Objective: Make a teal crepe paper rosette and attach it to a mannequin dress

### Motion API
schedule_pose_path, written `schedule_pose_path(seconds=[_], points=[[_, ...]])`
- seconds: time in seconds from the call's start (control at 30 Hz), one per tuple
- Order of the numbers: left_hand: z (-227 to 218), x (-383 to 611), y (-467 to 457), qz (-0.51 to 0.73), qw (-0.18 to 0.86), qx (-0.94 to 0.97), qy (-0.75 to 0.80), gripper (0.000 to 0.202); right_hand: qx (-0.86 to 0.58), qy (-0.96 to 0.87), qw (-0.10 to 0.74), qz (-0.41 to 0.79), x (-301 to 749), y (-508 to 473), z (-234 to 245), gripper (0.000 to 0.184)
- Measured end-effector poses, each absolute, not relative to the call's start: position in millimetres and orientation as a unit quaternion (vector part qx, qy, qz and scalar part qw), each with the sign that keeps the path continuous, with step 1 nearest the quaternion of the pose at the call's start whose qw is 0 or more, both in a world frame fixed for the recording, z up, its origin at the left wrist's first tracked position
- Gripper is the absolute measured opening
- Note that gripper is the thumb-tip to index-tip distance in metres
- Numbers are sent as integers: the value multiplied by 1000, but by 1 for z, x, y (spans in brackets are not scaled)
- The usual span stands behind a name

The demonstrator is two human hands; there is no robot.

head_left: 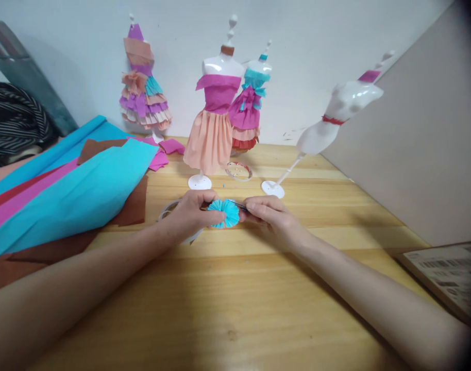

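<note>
Between thumb and fingers, my left hand [192,212] pinches a round pleated blue paper rosette [231,213]. From the other side, my right hand [272,214] is closed on a slim dark metal tool [239,205] whose tip meets the rosette's upper right edge. Whether it is tweezers or small scissors I cannot tell, since the fingers cover most of it. Partly behind my left hand lies a roll of clear tape [197,237]. Just beyond my hands stands a mannequin [222,66] in a magenta and peach paper dress [208,139].
Crepe paper sheets [77,198] spread over the table's left side. Further mannequins in paper dresses [143,98] [253,98] stand at the back; a bare white mannequin [316,138] leans at right. A ring [239,171] lies behind my hands, and a cardboard box [448,273] sits at right.
</note>
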State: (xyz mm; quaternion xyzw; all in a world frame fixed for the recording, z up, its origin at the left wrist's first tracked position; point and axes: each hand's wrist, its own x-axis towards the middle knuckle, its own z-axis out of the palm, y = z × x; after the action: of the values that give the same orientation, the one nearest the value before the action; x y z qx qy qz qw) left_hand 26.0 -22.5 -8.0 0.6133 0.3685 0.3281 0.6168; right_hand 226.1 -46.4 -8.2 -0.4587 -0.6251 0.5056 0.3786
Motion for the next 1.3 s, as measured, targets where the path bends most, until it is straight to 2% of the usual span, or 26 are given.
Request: schedule_pose_path(seconds=[0.87, 1.3], points=[[-9, 26, -21, 322, 619, 617, 364, 18, -471, -629, 363, 501, 229, -46, -4, 33], [-11, 23, -19, 311, 629, 631, 331, 14, -438, -660, 323, 518, 233, -44, 3, 31]])
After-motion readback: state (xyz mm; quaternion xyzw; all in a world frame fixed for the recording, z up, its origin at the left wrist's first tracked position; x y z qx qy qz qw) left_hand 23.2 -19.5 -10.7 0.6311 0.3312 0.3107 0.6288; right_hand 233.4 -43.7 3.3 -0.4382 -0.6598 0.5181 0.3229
